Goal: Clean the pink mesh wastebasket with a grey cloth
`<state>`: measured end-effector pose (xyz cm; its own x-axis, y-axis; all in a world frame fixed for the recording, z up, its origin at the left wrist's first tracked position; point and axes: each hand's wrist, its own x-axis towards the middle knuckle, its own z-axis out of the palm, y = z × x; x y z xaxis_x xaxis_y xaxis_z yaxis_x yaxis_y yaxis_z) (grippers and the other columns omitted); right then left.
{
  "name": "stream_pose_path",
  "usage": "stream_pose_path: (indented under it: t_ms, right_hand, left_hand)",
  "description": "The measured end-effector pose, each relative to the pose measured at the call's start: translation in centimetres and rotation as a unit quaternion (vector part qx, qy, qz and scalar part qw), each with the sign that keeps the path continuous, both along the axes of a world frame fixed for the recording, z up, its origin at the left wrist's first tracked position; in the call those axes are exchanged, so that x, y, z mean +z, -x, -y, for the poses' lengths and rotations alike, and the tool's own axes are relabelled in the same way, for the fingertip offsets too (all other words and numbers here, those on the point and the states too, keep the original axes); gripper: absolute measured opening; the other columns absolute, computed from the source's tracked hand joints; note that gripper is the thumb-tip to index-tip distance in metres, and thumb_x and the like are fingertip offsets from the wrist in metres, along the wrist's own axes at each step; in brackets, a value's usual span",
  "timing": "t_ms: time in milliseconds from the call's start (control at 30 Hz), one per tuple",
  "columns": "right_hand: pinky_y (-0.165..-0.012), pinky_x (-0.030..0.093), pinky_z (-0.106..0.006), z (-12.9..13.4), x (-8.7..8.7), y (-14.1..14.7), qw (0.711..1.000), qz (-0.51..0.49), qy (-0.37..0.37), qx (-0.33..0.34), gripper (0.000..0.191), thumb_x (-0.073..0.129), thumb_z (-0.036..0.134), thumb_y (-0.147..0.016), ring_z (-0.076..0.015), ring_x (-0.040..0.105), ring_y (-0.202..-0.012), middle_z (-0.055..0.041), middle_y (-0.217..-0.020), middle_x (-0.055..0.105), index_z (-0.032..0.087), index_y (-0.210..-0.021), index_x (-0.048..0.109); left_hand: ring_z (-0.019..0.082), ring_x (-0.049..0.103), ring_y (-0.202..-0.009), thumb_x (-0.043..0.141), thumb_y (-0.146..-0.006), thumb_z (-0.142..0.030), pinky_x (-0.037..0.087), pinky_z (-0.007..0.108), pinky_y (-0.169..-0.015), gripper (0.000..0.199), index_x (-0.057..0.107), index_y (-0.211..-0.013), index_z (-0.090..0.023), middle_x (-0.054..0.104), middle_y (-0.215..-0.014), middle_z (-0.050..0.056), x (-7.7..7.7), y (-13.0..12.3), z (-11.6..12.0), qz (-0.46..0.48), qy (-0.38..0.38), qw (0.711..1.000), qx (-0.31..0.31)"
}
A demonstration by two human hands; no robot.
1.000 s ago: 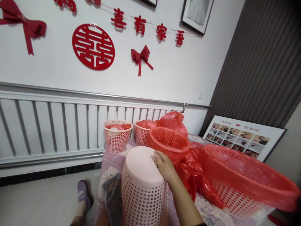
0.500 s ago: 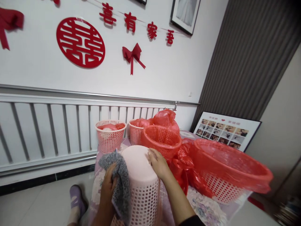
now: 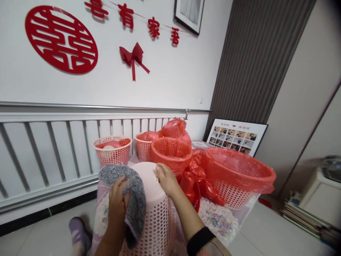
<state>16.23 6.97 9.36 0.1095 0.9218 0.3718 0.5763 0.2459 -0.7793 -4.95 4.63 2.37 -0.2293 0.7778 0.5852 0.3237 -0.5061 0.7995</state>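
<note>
An upside-down pink plastic basket stands in front of me on a small table with a floral purple cloth. My left hand presses a grey fuzzy cloth against the basket's upturned bottom on the left side. My right hand rests flat on the right side of that bottom, steadying it.
Two pink mesh baskets with red bags stand at the table's back. A red basket and a large basket lined with a red bag are to the right. A white radiator, a photo board and stacked books surround the table.
My left hand has come up from below with the grey cloth and now lays it over the basket's bottom. My view has swung to the right. The right hand stays put.
</note>
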Motion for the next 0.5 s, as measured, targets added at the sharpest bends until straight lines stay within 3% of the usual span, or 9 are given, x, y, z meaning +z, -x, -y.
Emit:
stream_pose_path:
  t_ms: [67,167,300,400,500]
  right_hand:
    - [-0.115,0.037,-0.039,0.2,0.2,0.1,1.0,0.003,0.001,-0.001,0.054,0.041,0.045,-0.096,-0.0265,0.055,-0.131,-0.0168,-0.138,0.063,0.011,-0.132,0.062]
    - [-0.114,0.038,-0.04,0.4,0.5,0.1,1.0,0.006,0.004,-0.005,0.053,0.043,0.043,-0.096,-0.0278,0.056,-0.129,-0.0185,-0.136,0.064,0.009,-0.131,0.063]
    - [-0.113,0.039,-0.038,0.5,0.6,0.1,1.0,0.012,0.005,-0.003,0.05,0.044,0.041,-0.096,-0.0267,0.057,-0.127,-0.0183,-0.134,0.065,0.009,-0.129,0.064]
    - [-0.113,0.038,-0.039,0.5,0.6,0.1,1.0,0.014,0.006,0.001,0.05,0.045,0.04,-0.095,-0.027,0.056,-0.128,-0.0186,-0.134,0.065,0.009,-0.129,0.064]
    - [-0.113,0.039,-0.041,0.4,0.4,0.1,1.0,0.012,0.006,0.003,0.051,0.045,0.039,-0.095,-0.0281,0.057,-0.128,-0.0202,-0.134,0.064,0.007,-0.13,0.063]
  left_hand:
    - [0.032,0.048,-0.136,0.051,-0.088,-0.028,0.024,0.06,-0.122,0.035,0.07,-0.117,-0.024,0.061,-0.138,0.012,-1.3,-1.4,2.6,-0.069,-0.049,0.996,0.034]
    - [0.033,0.046,-0.139,0.051,-0.086,-0.012,0.025,0.062,-0.118,0.049,0.065,-0.13,-0.029,0.056,-0.145,0.012,-3.8,-3.3,5.1,-0.196,-0.122,0.969,0.09]
    - [0.036,0.062,-0.122,0.057,-0.076,-0.008,0.048,0.056,-0.101,0.06,0.067,-0.13,-0.033,0.066,-0.137,0.013,-7.7,-4.7,6.1,-0.345,-0.189,0.912,0.114]
    - [0.033,0.073,-0.102,0.059,-0.073,-0.005,0.059,0.049,-0.084,0.06,0.073,-0.12,-0.04,0.075,-0.124,0.006,-10.9,-5.0,6.7,-0.423,-0.151,0.879,0.159]
    - [0.036,0.075,-0.097,0.063,-0.07,-0.002,0.062,0.057,-0.081,0.061,0.077,-0.109,-0.046,0.079,-0.116,0.001,-14.5,-4.5,7.7,-0.468,-0.098,0.857,0.194]
